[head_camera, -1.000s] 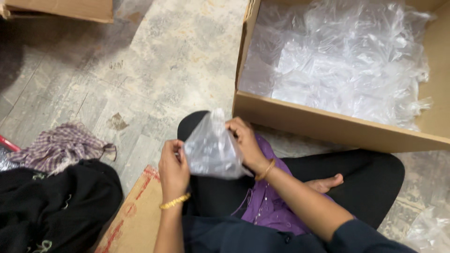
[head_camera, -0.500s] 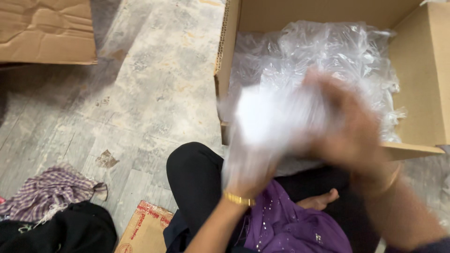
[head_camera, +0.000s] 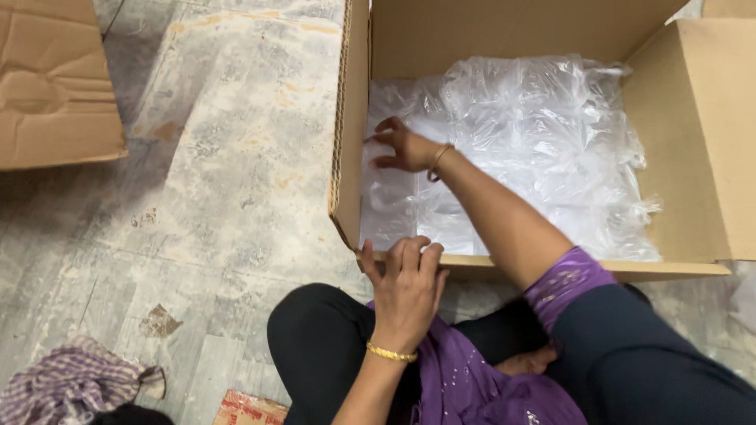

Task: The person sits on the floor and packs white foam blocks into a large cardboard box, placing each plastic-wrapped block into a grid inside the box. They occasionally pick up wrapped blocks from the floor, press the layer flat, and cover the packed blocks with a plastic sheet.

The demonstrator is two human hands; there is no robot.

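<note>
- A striped purple cloth (head_camera: 67,386) lies crumpled on the floor (head_camera: 228,181) at the lower left, with a flattened cardboard sheet (head_camera: 51,83) up in the far left corner.
- The left hand (head_camera: 405,287) rests on the near rim of the open cardboard box (head_camera: 350,118), fingers curled over the edge and gripping only that rim; a gold bangle circles its wrist.
- The right hand (head_camera: 405,148) reaches inside the box, fingers spread and pressing flat on the clear plastic bags (head_camera: 543,149) by the left wall, grasping nothing.
- The bags fill the box floor, heaped highest toward the right.
</note>
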